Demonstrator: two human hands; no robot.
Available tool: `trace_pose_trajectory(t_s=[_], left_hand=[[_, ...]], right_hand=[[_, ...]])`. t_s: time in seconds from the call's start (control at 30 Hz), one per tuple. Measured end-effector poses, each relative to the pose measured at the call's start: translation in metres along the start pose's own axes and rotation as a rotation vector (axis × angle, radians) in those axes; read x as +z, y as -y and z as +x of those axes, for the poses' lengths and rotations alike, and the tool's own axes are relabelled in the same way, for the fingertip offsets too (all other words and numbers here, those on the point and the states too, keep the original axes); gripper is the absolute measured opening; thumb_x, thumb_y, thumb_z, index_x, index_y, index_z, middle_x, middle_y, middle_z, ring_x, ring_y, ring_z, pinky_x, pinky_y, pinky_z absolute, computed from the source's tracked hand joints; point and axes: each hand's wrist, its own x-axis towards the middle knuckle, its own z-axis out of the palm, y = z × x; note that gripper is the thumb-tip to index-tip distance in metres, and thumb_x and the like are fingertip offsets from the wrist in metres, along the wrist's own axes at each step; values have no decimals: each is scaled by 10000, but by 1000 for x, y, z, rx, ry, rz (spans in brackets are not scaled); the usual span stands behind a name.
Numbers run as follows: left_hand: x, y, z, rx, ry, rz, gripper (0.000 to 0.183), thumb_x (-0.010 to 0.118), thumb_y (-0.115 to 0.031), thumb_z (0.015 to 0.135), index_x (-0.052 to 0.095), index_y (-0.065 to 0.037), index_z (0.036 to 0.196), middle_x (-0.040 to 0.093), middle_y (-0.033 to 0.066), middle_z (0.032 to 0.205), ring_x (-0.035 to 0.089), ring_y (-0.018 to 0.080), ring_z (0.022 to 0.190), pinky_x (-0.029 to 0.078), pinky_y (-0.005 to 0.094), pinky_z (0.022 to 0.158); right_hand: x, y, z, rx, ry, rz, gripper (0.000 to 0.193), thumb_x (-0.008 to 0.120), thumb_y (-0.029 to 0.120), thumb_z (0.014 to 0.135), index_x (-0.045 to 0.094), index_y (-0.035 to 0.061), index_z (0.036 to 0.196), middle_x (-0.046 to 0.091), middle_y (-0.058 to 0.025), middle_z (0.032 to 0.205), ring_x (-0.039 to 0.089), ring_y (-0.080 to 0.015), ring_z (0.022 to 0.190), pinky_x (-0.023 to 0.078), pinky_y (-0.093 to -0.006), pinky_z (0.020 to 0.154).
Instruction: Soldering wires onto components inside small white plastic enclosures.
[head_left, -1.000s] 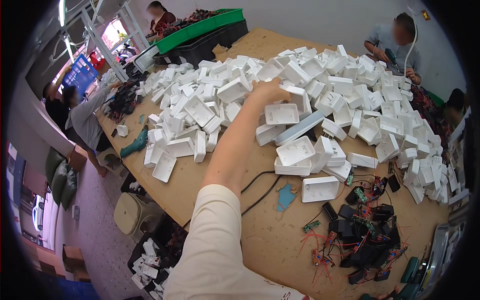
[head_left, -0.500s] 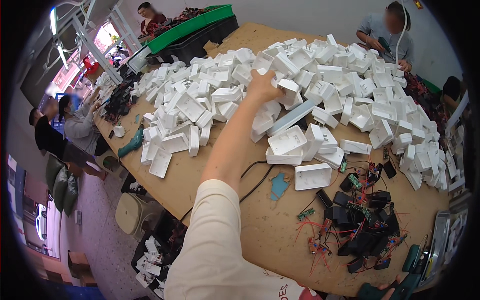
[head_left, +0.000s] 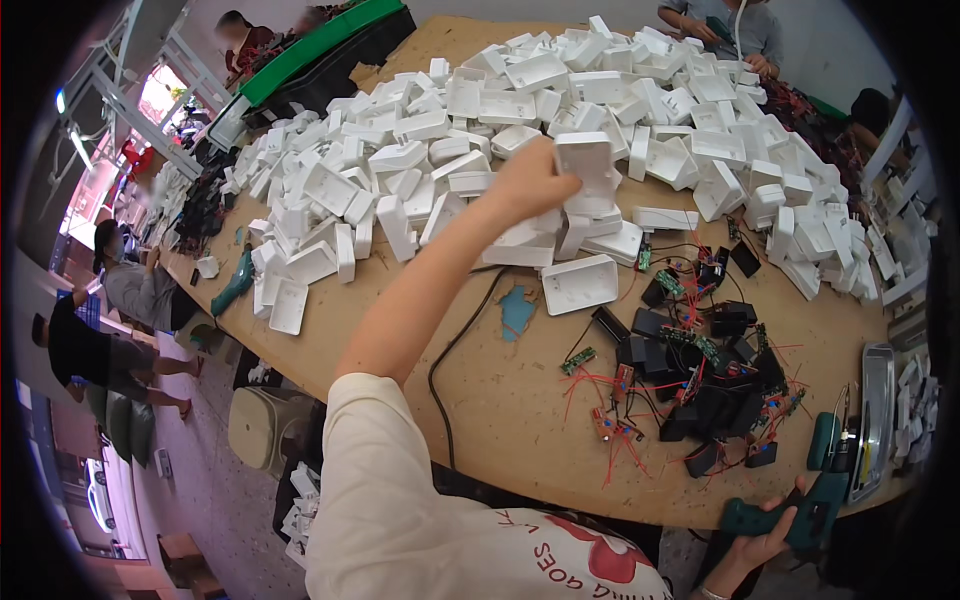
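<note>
My left arm stretches out over the pile of white plastic housings [head_left: 650,100]. My left hand [head_left: 530,182] grips one open white housing [head_left: 590,160] by its side and holds it up in front of the heap; part of it overlaps other housings, so its lower end is hard to tell apart. At the lower right, my right hand [head_left: 765,545] has its fingers around a dark green power screwdriver [head_left: 800,515] at the table edge. A single housing [head_left: 580,285] lies open side up below my left hand.
Black boxes with red wires and green circuit boards [head_left: 700,370] lie in a heap on the table [head_left: 500,410]. A metal tray [head_left: 875,420] stands at the right edge. A black cable [head_left: 440,385] crosses the middle. Another green screwdriver [head_left: 235,285] lies far left. Other people work around the table.
My left hand has come back from the heap with a white housing now raised in it. The view has shifted, and more of my right hand and the screwdriver shows.
</note>
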Motion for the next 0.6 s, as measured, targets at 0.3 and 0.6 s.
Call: trace_pose_trajectory(t_s=[0.3, 0.6], left_hand=[[39, -24, -25, 92, 293, 295, 553, 663, -397, 658, 537, -49, 1068, 559, 179, 987, 534, 325, 959, 420, 369, 831], [-93, 39, -4, -189, 245, 860, 897, 750, -237, 513, 346, -169, 1311, 329, 185, 1331, 335, 305, 1229, 299, 427, 991]], right_hand=[[6, 3, -2, -38, 75, 13, 366, 435, 150, 892, 371, 22, 1230, 466, -132, 1194, 496, -110, 667, 456, -236, 574], [11, 5, 0, -37, 35, -24, 364, 439, 163, 887, 371, 6, 1208, 476, -124, 1180, 469, -99, 650, 422, -217, 575]])
